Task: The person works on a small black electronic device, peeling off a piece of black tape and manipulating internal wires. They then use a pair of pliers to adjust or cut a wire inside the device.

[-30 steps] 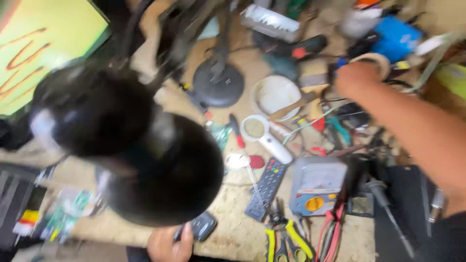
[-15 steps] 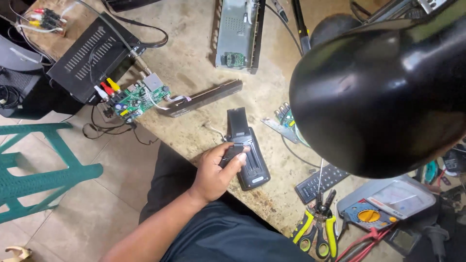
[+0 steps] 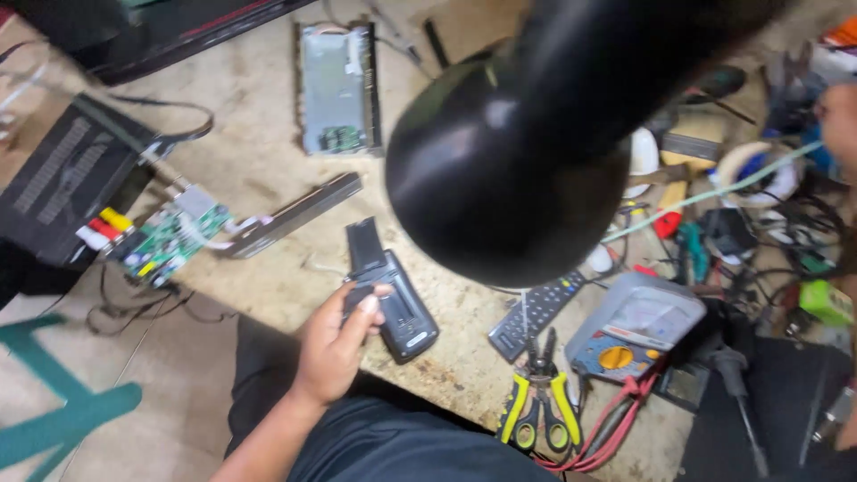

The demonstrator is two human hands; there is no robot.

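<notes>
My left hand (image 3: pixel 335 344) grips the near end of the black handset (image 3: pixel 393 299) lying on the tabletop (image 3: pixel 259 161), fingers (image 3: pixel 368 295) curled over its edge. My right hand (image 3: pixel 839 120) is at the frame's far right edge among cables; I cannot tell its finger state. Yellow-handled pliers (image 3: pixel 536 406) lie nearby, beside a multimeter (image 3: pixel 634 330).

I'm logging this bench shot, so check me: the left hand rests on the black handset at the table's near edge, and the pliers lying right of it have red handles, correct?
Not quite. The head view shows the pliers have yellow and black handles, not red; the red there belongs to wires lying beside them. The rest holds: the left hand rests on the black handset at the near edge of the table.
</notes>
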